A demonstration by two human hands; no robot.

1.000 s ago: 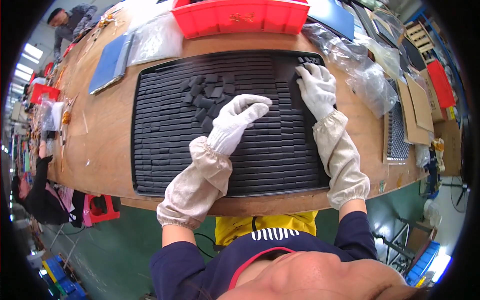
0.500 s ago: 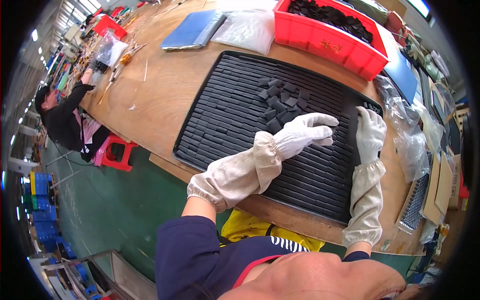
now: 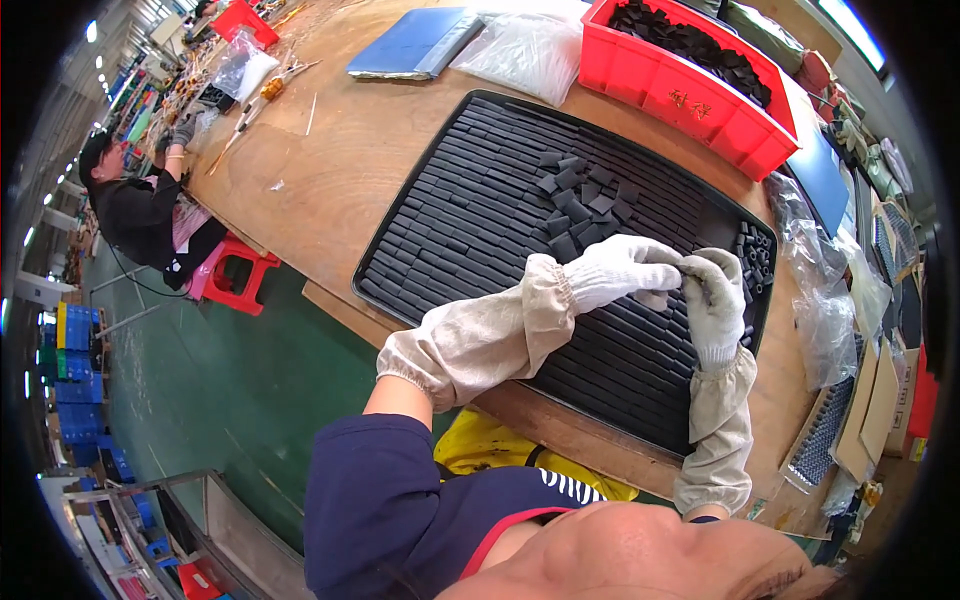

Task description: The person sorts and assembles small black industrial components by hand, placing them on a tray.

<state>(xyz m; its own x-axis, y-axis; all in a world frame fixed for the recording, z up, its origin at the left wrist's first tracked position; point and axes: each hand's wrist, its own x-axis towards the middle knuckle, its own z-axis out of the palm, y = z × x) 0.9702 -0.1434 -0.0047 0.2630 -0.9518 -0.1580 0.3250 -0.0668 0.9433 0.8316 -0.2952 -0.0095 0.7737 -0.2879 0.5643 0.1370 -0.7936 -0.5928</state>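
My left hand [image 3: 620, 273] and my right hand [image 3: 716, 308], both in white knitted gloves with beige sleeve covers, meet fingertip to fingertip above a large black tray [image 3: 738, 212]. Both hands are closed in a pinch; whatever sits between the fingers is too small and hidden to make out. Rows of dark rectangular pieces [image 3: 440, 205] line most of the tray. On top of them, just beyond my left hand, lies a loose heap of flat black pieces [image 3: 580, 205]. Small black tube-like pieces [image 3: 757, 258] are gathered along the tray's right end, beside my right hand.
Behind the tray stands a red bin [image 3: 665, 98] full of black pieces. A clear plastic bag [image 3: 520, 58] and a blue folder [image 3: 412, 43] lie to its left. Crumpled plastic film [image 3: 815, 280] runs along the right. A co-worker [image 3: 140, 215] sits at the table's far left.
My right hand has come left and nearer from the tray's right end to meet my left hand, uncovering the small tubes there. The left fingers have closed. The view has shifted slightly.
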